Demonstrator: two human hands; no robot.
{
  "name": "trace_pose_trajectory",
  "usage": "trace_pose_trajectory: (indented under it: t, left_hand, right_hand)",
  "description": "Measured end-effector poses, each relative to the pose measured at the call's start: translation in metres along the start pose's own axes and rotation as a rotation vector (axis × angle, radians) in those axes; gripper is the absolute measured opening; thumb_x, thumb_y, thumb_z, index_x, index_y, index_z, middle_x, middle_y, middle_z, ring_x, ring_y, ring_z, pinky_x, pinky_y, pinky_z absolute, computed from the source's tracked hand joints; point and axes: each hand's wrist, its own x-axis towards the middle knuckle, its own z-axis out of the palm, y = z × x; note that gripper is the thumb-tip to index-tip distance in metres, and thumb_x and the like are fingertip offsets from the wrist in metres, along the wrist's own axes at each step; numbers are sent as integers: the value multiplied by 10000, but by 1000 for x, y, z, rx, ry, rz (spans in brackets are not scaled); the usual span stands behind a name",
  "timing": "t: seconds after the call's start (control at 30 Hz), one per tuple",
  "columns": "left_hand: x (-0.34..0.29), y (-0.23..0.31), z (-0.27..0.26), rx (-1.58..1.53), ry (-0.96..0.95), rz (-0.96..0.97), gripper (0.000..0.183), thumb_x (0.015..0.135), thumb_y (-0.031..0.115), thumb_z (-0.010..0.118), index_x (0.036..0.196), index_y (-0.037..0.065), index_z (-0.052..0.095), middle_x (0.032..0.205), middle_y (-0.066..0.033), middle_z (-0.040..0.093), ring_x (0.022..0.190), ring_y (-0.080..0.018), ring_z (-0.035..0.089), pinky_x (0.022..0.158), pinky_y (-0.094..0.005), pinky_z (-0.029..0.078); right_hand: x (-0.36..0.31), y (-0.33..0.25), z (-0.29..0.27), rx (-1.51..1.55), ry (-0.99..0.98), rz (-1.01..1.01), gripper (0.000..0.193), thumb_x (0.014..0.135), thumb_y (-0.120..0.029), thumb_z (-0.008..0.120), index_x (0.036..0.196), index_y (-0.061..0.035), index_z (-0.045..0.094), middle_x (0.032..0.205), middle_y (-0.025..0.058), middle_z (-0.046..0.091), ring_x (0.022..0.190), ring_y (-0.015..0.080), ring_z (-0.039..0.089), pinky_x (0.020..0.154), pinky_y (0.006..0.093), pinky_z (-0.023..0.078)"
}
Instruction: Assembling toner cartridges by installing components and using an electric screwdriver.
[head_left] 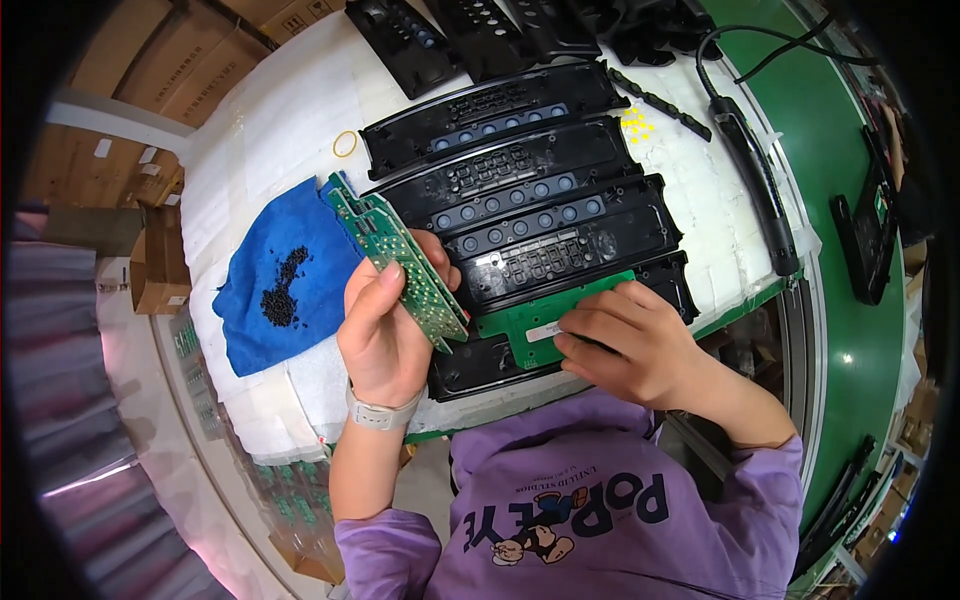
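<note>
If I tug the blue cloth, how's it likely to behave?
The blue cloth will probably bend rather than slide stiffly, judging by its soft creases and uneven edges. The small black pieces lie loose in a heap on it, so they would likely shift or scatter.

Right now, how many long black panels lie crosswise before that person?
4: the farthest panel, the second panel, the third panel just beyond the green circuit board at the right hand, and the nearest panel, partly covered. Others may be hidden.
</note>
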Motion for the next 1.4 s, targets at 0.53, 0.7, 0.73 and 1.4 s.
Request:
trace_pose_trajectory:
  t: [0.53,0.7,0.73,1.4]
  left_hand:
    - [-1,-2,10,171,113,24,270,836,268,535,950,25,511,882,-77,470,746,-154,379,691,-296,345]
    - [0,-2,4,82,49,80,365,819,208,588,1095,13,451,887,-80,503,690,-125,436,637,-265,379]
    - [0,-2,5,86,84,86,387,812,203,602,1111,25,433,873,-73,495,668,-113,409,608,-254,356]
    - [-10,10,13,111,80,221,672,732,303,588,1273,-12,342,1284,-229,416,1195,-310,424,1002,-416,340]
  right_hand:
    - [4,-3,12,28,86,42,177,639,-76,677,797,-40,605,824,27,558,789,180,547,649,290,424]
    - [29,-2,-4,278,82,135,256,613,-44,720,853,-26,635,804,65,579,651,209,567,566,291,446]
    - [38,-4,-6,274,87,129,256,613,-44,720,853,-26,635,804,65,579,651,209,567,566,291,446]
    - [95,22,-33,557,288,455,58,733,-56,668,760,-6,659,718,50,620,595,77,557,504,200,418]
